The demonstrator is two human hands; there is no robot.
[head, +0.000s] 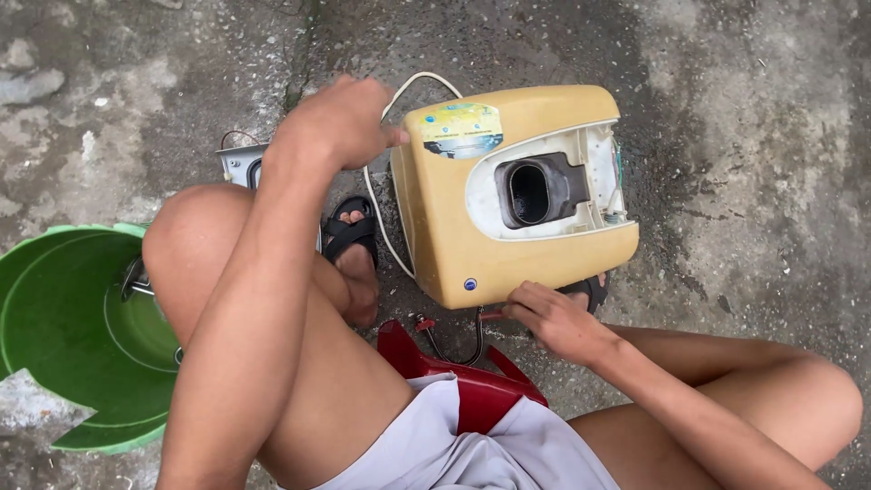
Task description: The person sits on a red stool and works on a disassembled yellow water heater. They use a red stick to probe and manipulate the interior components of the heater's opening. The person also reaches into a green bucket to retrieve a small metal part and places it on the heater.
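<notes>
A yellowed plastic appliance housing (544,259) stands on the concrete ground between my feet, with a white inner part and a dark oval opening (535,191) facing up. My left hand (340,122) rests against the housing's upper left corner, thumb pressing on it, next to a coloured sticker (463,129). My right hand (558,322) is at the housing's lower edge, fingers closed around a small red-handled tool (490,316), mostly hidden. A white cord (386,213) loops round the left side of the housing.
A green plastic bucket (54,318) holding metal parts stands at the left. A grey metal piece (240,163) lies behind my left arm. I sit on a low red stool (472,381). Black sandals (349,231) are on my feet. Wet concrete surrounds everything.
</notes>
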